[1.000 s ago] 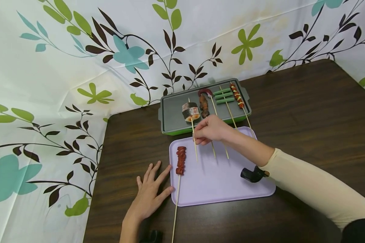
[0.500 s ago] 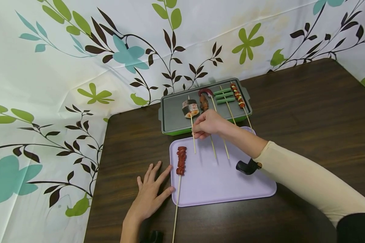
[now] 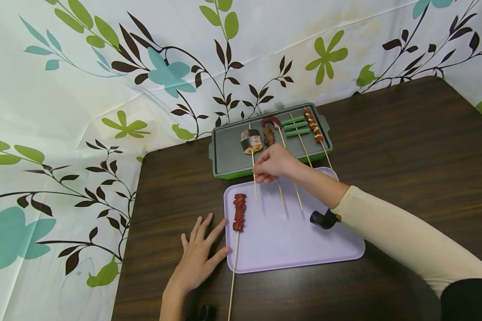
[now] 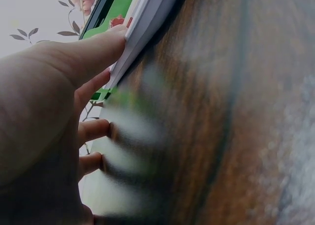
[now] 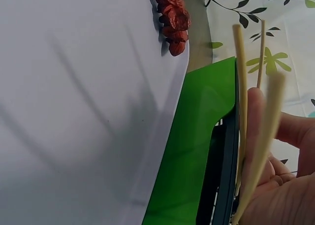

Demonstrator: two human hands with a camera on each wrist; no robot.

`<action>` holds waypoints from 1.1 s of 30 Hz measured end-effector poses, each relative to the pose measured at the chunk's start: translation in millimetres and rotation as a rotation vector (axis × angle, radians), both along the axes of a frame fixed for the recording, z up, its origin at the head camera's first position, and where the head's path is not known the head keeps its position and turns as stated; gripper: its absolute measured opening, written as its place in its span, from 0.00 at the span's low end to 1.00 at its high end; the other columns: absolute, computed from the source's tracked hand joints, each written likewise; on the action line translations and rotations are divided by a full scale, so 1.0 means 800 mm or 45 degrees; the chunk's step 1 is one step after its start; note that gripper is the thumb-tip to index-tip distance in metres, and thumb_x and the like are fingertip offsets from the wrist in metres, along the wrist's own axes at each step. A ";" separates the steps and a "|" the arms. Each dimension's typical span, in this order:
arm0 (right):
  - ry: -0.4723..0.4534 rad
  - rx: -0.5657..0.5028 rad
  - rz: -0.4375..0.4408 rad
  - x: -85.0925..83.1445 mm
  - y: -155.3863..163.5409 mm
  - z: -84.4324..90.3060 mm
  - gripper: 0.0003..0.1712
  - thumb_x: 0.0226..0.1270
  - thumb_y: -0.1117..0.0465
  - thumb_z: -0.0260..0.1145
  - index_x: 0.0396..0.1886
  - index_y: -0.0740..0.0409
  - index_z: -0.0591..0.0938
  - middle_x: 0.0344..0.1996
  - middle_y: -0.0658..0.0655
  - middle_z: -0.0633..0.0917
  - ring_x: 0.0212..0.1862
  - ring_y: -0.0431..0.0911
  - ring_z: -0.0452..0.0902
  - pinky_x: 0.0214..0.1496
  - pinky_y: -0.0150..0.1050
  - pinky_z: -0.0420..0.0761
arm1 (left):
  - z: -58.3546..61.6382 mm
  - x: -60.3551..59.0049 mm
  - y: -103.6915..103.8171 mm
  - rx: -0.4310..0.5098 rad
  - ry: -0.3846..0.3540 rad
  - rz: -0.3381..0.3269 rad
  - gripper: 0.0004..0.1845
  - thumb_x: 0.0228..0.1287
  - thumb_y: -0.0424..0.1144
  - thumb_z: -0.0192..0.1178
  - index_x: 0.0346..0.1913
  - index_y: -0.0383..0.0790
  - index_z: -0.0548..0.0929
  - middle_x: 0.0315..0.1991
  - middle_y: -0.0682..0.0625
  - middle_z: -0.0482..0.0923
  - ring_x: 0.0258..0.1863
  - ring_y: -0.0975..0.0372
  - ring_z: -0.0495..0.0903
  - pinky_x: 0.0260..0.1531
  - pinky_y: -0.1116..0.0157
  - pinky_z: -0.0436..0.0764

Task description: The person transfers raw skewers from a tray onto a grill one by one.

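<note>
On the grey tray [image 3: 225,156], unlabelled skewers [image 3: 254,171]

Left hand [image 3: 198,258] flat, fingers spread; right hand [image 3: 274,164] extended forward, fingers curled in pinch

Bare tabletop [image 3: 405,147] lies open to the right of both trays. The lilac tray [image 3: 289,249] has free room across its near and right parts; a meat skewer [image 3: 238,213] lies along its left edge. Stick ends [image 3: 299,196] jut from the grey tray [image 3: 225,156] over the lilac one, crossing its far edge. The left third of the grey tray is bare
</note>
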State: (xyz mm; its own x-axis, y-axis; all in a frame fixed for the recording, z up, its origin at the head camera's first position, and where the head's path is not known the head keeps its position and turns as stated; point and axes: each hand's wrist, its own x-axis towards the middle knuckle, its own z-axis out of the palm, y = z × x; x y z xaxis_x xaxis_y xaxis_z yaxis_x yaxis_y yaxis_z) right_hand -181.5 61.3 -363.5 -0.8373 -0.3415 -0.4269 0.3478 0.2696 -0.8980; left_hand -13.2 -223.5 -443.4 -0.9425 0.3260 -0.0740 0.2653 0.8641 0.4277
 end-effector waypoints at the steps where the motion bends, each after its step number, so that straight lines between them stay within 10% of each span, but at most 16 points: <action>1: 0.000 0.005 0.002 0.000 -0.001 0.000 0.12 0.67 0.68 0.65 0.44 0.74 0.83 0.24 0.61 0.87 0.22 0.43 0.84 0.28 0.36 0.84 | 0.000 0.000 0.000 0.001 0.001 -0.001 0.37 0.65 0.62 0.58 0.75 0.69 0.58 0.78 0.48 0.47 0.76 0.43 0.38 0.53 0.22 0.38; 33: 0.180 0.206 -0.001 0.016 0.005 0.004 0.08 0.66 0.62 0.68 0.38 0.63 0.87 0.24 0.57 0.88 0.32 0.52 0.87 0.33 0.42 0.85 | 0.002 0.001 0.001 -0.008 0.001 -0.003 0.37 0.66 0.62 0.58 0.75 0.68 0.58 0.78 0.47 0.47 0.76 0.44 0.39 0.54 0.22 0.38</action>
State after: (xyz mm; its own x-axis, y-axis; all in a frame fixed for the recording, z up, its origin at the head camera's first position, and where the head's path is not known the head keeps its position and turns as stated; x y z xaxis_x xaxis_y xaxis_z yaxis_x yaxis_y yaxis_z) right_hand -169.1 65.4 -360.6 -0.8931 -0.2777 -0.3540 0.2214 0.4139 -0.8830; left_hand -12.5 -223.0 -442.2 -0.9418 0.3277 -0.0753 0.2676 0.8661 0.4222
